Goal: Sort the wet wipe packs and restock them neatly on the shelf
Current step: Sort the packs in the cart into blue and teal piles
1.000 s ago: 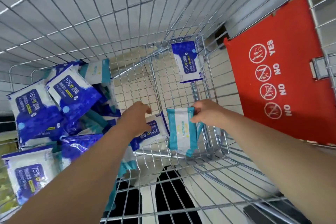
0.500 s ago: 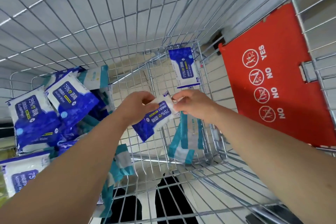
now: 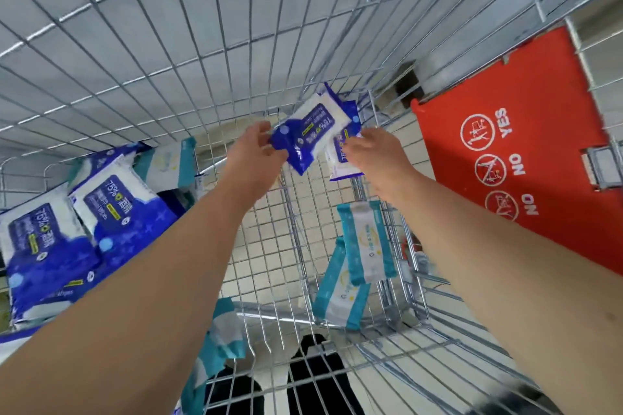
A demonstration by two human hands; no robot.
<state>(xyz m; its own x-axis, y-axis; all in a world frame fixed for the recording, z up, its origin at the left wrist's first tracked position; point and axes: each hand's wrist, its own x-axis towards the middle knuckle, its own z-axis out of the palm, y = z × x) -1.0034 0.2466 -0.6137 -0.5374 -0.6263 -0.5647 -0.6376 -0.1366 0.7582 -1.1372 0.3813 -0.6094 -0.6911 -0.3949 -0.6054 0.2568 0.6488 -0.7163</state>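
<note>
I look down into a wire shopping cart [image 3: 175, 54]. My left hand [image 3: 251, 153] grips the lower end of a blue-and-white wipe pack [image 3: 312, 131], held up against the cart's far right corner. My right hand [image 3: 372, 152] holds its right side, in front of a second blue pack [image 3: 340, 162] leaning in that corner. Two teal-and-white packs [image 3: 365, 242] stand against the right wall below my right wrist. A heap of blue packs [image 3: 84, 229] fills the cart's left side.
A red plastic child-seat flap [image 3: 526, 158] with YES/NO pictograms is on the right. More teal packs [image 3: 219, 337] lie near the cart's near edge under my left forearm. Pale floor tiles show through the wire bottom.
Both hands have lifted the blue pack up and away toward the far right corner, next to the pack leaning there. The teal pack that my right hand held a second ago now stands against the right wall.
</note>
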